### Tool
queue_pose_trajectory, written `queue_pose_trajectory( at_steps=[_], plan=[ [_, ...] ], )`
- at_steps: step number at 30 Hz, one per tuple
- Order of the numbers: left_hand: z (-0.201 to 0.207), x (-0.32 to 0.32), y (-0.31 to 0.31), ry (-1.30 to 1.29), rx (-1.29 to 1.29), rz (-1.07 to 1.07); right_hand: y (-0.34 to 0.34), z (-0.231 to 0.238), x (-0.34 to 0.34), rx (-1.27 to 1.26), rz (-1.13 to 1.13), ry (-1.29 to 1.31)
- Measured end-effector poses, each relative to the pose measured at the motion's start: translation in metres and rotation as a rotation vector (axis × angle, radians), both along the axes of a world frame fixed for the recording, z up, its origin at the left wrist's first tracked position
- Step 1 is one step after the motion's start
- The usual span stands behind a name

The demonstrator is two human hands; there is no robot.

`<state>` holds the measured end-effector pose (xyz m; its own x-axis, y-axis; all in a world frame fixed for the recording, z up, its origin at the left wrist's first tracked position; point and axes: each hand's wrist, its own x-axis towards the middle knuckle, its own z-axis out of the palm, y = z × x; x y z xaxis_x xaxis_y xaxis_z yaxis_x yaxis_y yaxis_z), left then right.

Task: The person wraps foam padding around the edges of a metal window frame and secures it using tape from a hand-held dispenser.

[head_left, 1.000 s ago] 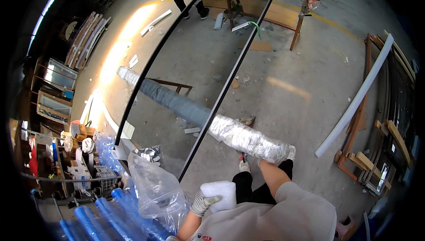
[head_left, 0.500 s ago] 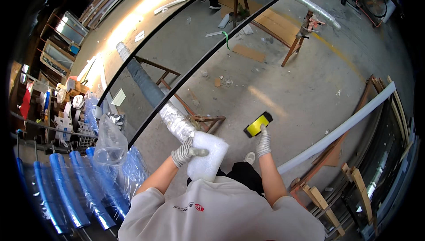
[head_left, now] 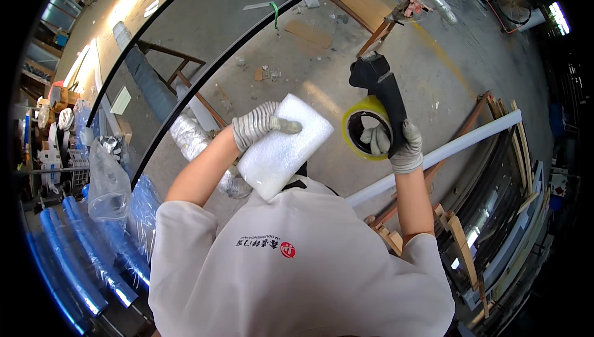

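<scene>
In my gloved left hand (head_left: 260, 128) is a folded pad of white bubble wrap (head_left: 291, 148), gripped along its upper left side with my thumb lying across the top. The pad hangs in front of my chest. My gloved right hand (head_left: 407, 148) is closed around a black tape dispenser (head_left: 391, 105) carrying a yellow-edged roll of tape (head_left: 354, 128). Some gloved fingers show through the roll's core. Beyond my left hand, a large glass pane (head_left: 204, 27) with a dark edge rests across a padded bar (head_left: 145, 77). Neither hand touches the pane.
Clear plastic bags (head_left: 110, 179) and blue film-wrapped rolls (head_left: 79, 256) stand at left. A long white tube (head_left: 442, 151) slants at right beside wooden frames and stacked panels (head_left: 489, 225). Cardboard (head_left: 309, 32) and scraps lie on the floor. A wooden trestle (head_left: 387, 24) stands farther back.
Both hands have risen closer to my view, still holding the pad and dispenser. The dispenser has turned, showing its roll side-on. My view has shifted right, so the pane appears farther left.
</scene>
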<state>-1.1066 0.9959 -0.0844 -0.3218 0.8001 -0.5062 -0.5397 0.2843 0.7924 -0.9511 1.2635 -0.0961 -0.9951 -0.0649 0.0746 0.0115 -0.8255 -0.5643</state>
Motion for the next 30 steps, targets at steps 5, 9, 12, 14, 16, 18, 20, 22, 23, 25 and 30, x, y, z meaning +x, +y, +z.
queue_pose_trajectory(
  at_steps=[5, 9, 12, 14, 16, 18, 20, 22, 23, 25, 30],
  plan=[
    [-0.011, -0.068, 0.039, 0.077, -0.058, -0.197, 0.048, 0.045, -0.055, 0.664, 0.243, -0.123],
    [-0.02, -0.12, 0.083, 0.448, -0.037, -0.549, 0.079, 0.082, -0.133, 1.249, 0.582, -0.091],
    [-0.023, -0.144, 0.104, 0.324, 0.025, -0.618, 0.086, 0.083, -0.19, 1.58, 0.733, -0.24],
    [-0.02, -0.16, 0.115, 0.306, 0.016, -0.725, 0.094, 0.088, -0.215, 1.591, 0.79, -0.273],
    [-0.008, -0.178, 0.124, 0.309, -0.014, -0.789, 0.094, 0.097, -0.232, 1.661, 0.809, -0.236],
    [-0.008, -0.191, 0.134, 0.333, -0.038, -0.746, 0.097, 0.096, -0.251, 1.732, 0.843, -0.209],
    [-0.012, -0.192, 0.142, 0.31, -0.053, -0.704, 0.104, 0.093, -0.267, 1.806, 0.879, -0.174],
    [-0.017, -0.197, 0.154, 0.464, -0.07, -0.638, 0.116, 0.088, -0.285, 1.775, 0.922, -0.176],
    [-0.016, -0.201, 0.159, 0.459, -0.077, -0.631, 0.127, 0.082, -0.291, 1.718, 0.932, -0.192],
    [-0.008, -0.209, 0.171, 0.44, -0.12, -0.758, 0.15, 0.069, -0.301, 1.574, 0.929, -0.194],
    [-0.015, -0.214, 0.19, 0.444, -0.013, -0.501, 0.194, 0.061, -0.325, 1.47, 1.019, -0.135]
  ],
)
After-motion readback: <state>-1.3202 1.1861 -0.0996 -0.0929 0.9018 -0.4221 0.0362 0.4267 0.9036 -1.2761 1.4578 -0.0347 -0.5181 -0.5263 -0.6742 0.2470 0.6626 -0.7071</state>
